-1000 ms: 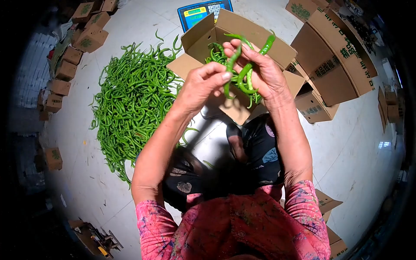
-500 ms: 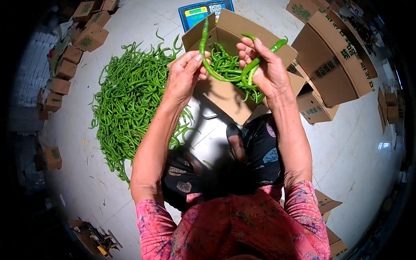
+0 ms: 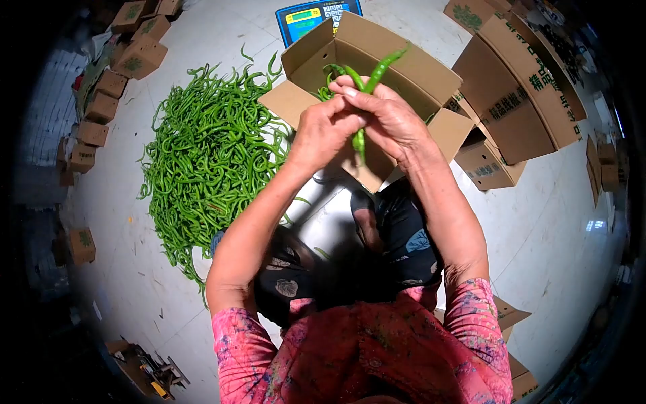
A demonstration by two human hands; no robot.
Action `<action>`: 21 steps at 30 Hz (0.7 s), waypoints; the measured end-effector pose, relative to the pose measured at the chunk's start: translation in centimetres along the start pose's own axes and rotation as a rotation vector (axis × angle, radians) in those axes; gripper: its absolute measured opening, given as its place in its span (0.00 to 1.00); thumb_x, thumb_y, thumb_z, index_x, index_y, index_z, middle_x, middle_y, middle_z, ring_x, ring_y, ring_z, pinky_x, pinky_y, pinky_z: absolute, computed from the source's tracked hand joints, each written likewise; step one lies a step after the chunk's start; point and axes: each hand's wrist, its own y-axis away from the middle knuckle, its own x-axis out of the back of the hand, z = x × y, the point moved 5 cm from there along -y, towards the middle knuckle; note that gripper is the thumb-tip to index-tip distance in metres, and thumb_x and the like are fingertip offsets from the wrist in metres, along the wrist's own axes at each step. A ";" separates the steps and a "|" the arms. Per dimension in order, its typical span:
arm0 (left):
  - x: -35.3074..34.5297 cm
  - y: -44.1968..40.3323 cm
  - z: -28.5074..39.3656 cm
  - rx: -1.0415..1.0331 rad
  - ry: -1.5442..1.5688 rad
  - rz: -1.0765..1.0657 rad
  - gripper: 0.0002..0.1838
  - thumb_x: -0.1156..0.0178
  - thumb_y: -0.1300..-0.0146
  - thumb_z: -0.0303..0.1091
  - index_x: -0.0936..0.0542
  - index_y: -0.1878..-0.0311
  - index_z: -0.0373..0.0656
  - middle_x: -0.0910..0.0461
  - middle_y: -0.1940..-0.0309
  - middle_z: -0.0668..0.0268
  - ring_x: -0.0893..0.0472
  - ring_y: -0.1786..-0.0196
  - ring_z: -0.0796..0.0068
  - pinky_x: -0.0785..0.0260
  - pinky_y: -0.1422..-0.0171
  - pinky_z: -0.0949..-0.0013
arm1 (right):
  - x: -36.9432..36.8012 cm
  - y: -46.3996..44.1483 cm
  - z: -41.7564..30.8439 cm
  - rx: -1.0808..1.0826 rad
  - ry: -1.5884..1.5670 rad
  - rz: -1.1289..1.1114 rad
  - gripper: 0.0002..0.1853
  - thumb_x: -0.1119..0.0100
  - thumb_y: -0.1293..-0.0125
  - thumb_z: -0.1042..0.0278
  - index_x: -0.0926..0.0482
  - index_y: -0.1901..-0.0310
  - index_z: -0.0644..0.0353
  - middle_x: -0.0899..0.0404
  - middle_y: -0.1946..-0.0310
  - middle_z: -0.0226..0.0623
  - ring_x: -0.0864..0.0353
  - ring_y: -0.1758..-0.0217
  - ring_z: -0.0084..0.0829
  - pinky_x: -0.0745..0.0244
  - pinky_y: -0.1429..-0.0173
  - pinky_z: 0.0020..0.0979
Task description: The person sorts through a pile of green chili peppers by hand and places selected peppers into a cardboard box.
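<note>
I'm getting a bright centre, with hard light from out of frame. The pale tiled floor (image 3: 538,232) nearly washes out just ahead of the black patterned trousers (image 3: 410,239); deep shadow swallows detail between the knees. Small highlights on the glossy curved green peppers (image 3: 381,70). Bluish glare patch on the floor at far right. Fisheye bends the outer scene, corners go black. Rim is dim and soft; I can't resolve detail there.
</note>
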 end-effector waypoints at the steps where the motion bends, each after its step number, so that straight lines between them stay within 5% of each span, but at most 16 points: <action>1: 0.3 0.0 -0.1 0.124 0.103 -0.038 0.12 0.36 0.39 0.35 0.17 0.56 0.39 0.23 0.73 0.70 0.28 0.72 0.84 0.34 0.66 0.75 | -0.1 0.1 0.0 -0.007 -0.009 -0.040 0.17 0.41 0.33 0.72 0.29 0.46 0.68 0.26 0.53 0.40 0.26 0.50 0.27 0.29 0.43 0.30; 2: 0.7 0.2 0.0 0.248 0.205 -0.074 0.12 0.37 0.37 0.36 0.17 0.55 0.39 0.21 0.71 0.70 0.28 0.72 0.85 0.35 0.66 0.77 | -0.2 0.2 0.0 -0.015 -0.020 -0.082 0.17 0.41 0.33 0.72 0.29 0.46 0.68 0.26 0.53 0.40 0.26 0.49 0.27 0.29 0.43 0.30; 10: 1.9 0.0 0.3 0.241 0.575 -0.118 0.16 0.43 0.31 0.36 0.23 0.45 0.36 0.22 0.66 0.73 0.31 0.70 0.88 0.39 0.66 0.82 | 0.9 0.3 -2.1 0.033 0.037 0.081 0.15 0.54 0.26 0.69 0.29 0.44 0.69 0.21 0.54 0.42 0.20 0.55 0.28 0.23 0.50 0.24; 18: 6.1 -1.5 -2.9 0.318 0.306 0.118 0.16 0.42 0.32 0.36 0.22 0.46 0.36 0.22 0.65 0.70 0.28 0.71 0.87 0.33 0.69 0.82 | 3.3 -0.1 -3.6 0.151 -0.105 -0.014 0.17 0.57 0.25 0.65 0.29 0.43 0.69 0.21 0.49 0.47 0.20 0.52 0.30 0.22 0.48 0.29; 21: 4.4 -1.5 -3.0 0.264 0.008 -0.025 0.18 0.40 0.35 0.35 0.23 0.45 0.35 0.19 0.65 0.67 0.23 0.68 0.82 0.27 0.61 0.77 | 2.9 0.0 -3.7 0.167 -0.141 -0.042 0.17 0.56 0.25 0.65 0.29 0.43 0.69 0.22 0.48 0.48 0.20 0.49 0.31 0.23 0.47 0.30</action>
